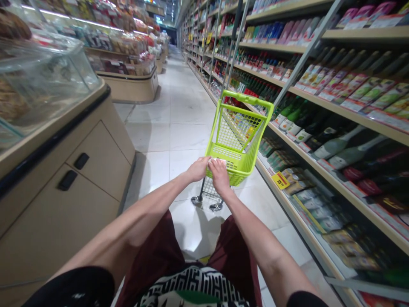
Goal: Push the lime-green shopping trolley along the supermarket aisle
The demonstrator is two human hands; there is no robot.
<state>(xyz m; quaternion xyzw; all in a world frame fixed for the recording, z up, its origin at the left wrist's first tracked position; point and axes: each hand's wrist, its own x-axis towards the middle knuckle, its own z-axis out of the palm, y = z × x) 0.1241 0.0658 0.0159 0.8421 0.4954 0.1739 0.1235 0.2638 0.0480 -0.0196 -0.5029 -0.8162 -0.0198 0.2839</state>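
Observation:
Close ahead of me stands a lime-green shopping cart (241, 147) with a grid-patterned basket and small dark wheels. Over its near rim, my left hand (198, 169) has its fingers closed together at a small white, tissue-like piece (224, 162). Right beside it, my right hand (219, 174) bends over the same white piece with its fingers together. Most of that piece is hidden under the fingers, so its exact kind is unclear. Whether the hands also touch the cart's rim cannot be told.
Tall shelves (348, 106) of bottles and cans line the right side, with a yellow price tag (280, 181) low down. A beige counter (73, 170) with clear display bins (64, 72) stands at left. The white tiled aisle (174, 102) runs ahead between them.

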